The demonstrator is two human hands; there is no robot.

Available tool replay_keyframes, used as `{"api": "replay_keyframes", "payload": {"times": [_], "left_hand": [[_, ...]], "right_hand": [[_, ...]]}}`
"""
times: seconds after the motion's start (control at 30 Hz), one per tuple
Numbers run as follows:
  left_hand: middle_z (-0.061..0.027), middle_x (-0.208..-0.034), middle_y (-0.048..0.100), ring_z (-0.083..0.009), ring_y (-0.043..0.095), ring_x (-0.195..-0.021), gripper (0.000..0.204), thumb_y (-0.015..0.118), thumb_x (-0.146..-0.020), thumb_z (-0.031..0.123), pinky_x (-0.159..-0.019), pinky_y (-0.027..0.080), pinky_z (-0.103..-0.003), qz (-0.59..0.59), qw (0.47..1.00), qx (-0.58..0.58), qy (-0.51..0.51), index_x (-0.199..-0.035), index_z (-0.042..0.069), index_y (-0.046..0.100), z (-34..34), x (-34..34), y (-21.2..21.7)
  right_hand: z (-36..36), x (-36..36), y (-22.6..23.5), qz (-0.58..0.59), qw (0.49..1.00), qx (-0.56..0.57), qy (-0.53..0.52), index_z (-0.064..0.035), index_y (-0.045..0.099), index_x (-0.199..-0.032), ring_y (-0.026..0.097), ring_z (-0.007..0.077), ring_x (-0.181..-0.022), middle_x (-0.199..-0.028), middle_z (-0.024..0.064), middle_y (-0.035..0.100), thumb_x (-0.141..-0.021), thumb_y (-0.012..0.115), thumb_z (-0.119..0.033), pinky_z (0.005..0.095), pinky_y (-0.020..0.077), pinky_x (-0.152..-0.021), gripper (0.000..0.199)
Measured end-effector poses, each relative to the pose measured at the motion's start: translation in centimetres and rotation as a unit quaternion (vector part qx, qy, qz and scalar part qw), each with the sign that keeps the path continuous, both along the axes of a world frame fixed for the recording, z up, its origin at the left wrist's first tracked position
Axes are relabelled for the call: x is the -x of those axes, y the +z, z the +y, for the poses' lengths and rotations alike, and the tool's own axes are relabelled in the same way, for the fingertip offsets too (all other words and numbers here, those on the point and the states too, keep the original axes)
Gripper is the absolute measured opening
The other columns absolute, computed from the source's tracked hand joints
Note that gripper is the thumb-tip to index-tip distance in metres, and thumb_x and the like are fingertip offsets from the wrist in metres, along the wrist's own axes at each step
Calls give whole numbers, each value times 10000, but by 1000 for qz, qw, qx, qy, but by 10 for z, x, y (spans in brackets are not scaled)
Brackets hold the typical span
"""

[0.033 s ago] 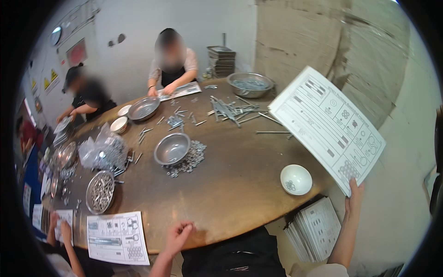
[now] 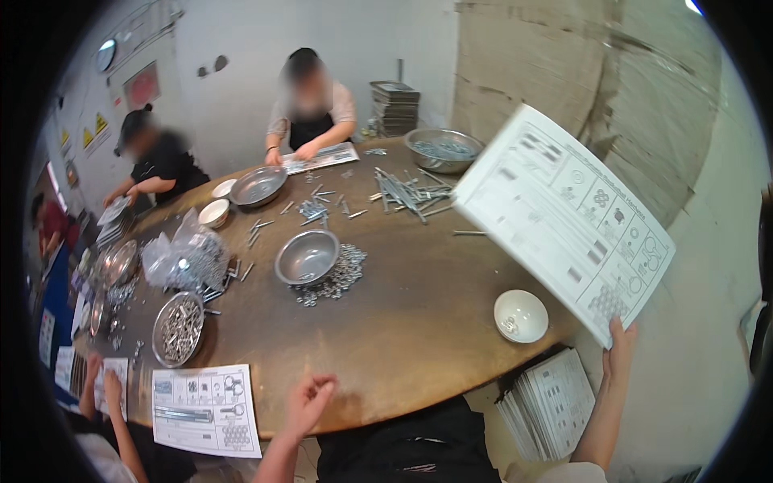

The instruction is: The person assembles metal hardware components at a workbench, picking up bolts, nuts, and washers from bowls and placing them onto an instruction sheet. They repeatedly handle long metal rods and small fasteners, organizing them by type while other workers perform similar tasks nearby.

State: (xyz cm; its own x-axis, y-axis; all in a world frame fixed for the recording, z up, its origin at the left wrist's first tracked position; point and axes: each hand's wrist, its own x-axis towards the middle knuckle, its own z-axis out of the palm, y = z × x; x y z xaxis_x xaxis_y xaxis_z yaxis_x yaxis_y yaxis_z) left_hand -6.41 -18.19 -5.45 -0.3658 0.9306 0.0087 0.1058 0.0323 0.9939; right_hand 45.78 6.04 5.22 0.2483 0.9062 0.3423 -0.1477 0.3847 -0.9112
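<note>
On the right, my right hand [image 2: 620, 342] grips a large white printed card [image 2: 576, 221] by its lower corner. The card is raised and tilted over the table's right edge; whether it is one card or several together I cannot tell. My left hand [image 2: 310, 405] is over the near edge of the table, fingers curled in against the thumb. Anything inside that curl is hidden. A white bowl [image 2: 527, 303] with a few small metal rings stands below the raised card. To the left of my left hand, a similar printed card [image 2: 205, 439] lies at the table edge.
Mid-table, a steel bowl [image 2: 307, 257] stands beside piled nuts [image 2: 342, 278]. Another bowl [image 2: 179, 294] holds metal parts near a plastic bag [image 2: 189, 249]. Long bolts [image 2: 398, 193] lie farther back. Stacked cards [image 2: 551, 402] sit below the table. Several co-workers sit around the far and left sides.
The raised card has swung slightly left, still in my right hand. My left hand has shifted a little up and left with its fingers still curled. The whole view has moved slightly.
</note>
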Motion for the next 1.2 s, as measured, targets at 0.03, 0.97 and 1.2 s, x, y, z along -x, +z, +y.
{"api": "replay_keyframes", "payload": {"times": [0.03,0.97,1.2], "left_hand": [[-140,-1270,579,-190,579,-1116,428,628,-941,193,-935,478,-337,35,997,-65,33,-1324,43,510,8,2,23],[-177,-713,669,-292,657,-611,471,670,-880,331,-572,486,-381,214,923,298,117,-1208,-2,616,-32,35,57],[-113,-720,680,-114,612,-640,251,716,-872,167,-577,465,-263,93,950,246,168,-878,-40,574,-17,43,36]], "right_hand": [[-6,11,5,-24,1000,-3,20,58,515,-1245,592,211,-1075,-1180,131,622,-875,615,-69,345,457,-968,404],[-4,245,-63,-543,783,176,247,42,499,-1286,675,348,-928,-1063,235,677,-850,657,-181,408,508,-820,515],[0,236,-84,-480,825,174,240,39,523,-1249,693,332,-924,-1026,231,695,-859,652,-176,388,519,-808,464]]}}
